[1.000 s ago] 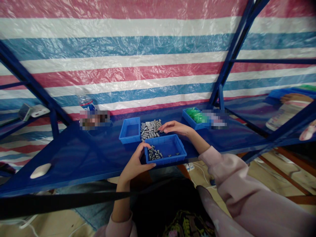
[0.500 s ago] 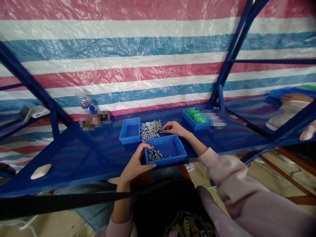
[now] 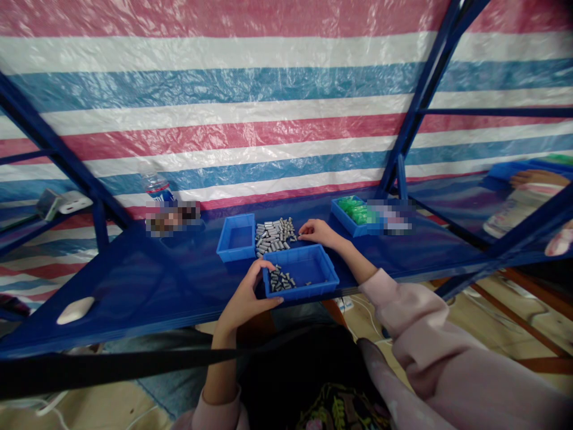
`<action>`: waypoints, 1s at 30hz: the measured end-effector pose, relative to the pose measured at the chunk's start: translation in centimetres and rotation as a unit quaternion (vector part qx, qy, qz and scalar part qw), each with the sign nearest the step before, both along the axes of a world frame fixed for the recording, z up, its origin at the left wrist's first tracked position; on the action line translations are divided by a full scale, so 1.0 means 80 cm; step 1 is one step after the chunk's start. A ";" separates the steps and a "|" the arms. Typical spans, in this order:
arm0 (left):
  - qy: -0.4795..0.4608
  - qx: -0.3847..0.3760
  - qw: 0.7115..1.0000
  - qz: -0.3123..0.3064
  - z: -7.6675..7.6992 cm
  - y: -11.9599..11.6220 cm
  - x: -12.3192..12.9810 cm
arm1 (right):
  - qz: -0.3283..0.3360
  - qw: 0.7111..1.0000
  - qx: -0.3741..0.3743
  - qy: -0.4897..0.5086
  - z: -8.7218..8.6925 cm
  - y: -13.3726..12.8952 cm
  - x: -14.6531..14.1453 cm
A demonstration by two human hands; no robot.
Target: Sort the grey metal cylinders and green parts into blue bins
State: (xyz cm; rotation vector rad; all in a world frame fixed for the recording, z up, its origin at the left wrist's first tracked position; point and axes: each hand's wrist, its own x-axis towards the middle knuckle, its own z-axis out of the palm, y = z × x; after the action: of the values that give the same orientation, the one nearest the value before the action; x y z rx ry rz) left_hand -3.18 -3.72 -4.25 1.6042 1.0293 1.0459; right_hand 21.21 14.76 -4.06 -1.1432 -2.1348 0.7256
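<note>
My left hand [image 3: 245, 294] grips the left end of a blue plastic bin [image 3: 308, 292], fingers over the rim and thumb along the near wall. Inside that bin, small dark metal fittings [image 3: 281, 279] gather at the left, with a few at the right. Just beyond it, silver cylindrical metal pieces [image 3: 274, 234] lie heaped on the blue table. My right hand [image 3: 320, 233] rests at the heap's right edge, fingertips drawn together. Whether anything sits between those fingertips is too small to make out.
A second blue bin [image 3: 220, 254] stands left of the heap. Another bin [image 3: 358, 231] holds green pieces [image 3: 353, 209] at the back right. A white mouse-shaped object [image 3: 75, 310] lies far left, a bottle [image 3: 160, 192] behind. Another person's hand [image 3: 539, 178] shows at far right.
My right hand has shifted slightly right, its fingertips drawing away from the metal heap. My left hand keeps its hold on the bin.
</note>
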 end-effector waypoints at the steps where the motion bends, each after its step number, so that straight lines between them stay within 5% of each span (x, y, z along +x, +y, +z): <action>1: 0.001 0.001 1.000 0.000 0.000 0.000 0.000 | -0.009 1.000 0.005 -0.004 0.001 -0.001 0.000; 5: 0.005 0.005 1.000 -0.005 0.000 0.000 0.000 | -0.020 1.000 0.000 -0.009 0.006 -0.006 -0.002; 10: 0.008 0.004 1.000 -0.005 0.001 0.000 0.000 | 0.040 0.990 -0.096 0.100 0.021 -0.019 -0.007; 16: 0.010 0.006 1.000 -0.001 0.000 0.001 -0.001 | 0.168 0.931 -0.247 0.212 0.045 -0.039 -0.003; 21: 0.006 0.005 1.000 0.002 -0.001 0.001 0.000 | 0.297 0.887 -0.324 0.138 0.050 -0.043 0.002; 30: 0.003 0.005 1.000 -0.005 -0.001 0.001 0.000 | 0.282 0.894 -0.326 0.124 0.047 -0.043 0.002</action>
State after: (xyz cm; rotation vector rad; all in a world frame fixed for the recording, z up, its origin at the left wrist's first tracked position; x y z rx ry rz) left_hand -3.16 -3.61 -4.30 1.6188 1.0205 1.0416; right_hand 21.34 11.30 -0.32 -0.6393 -2.0498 1.8514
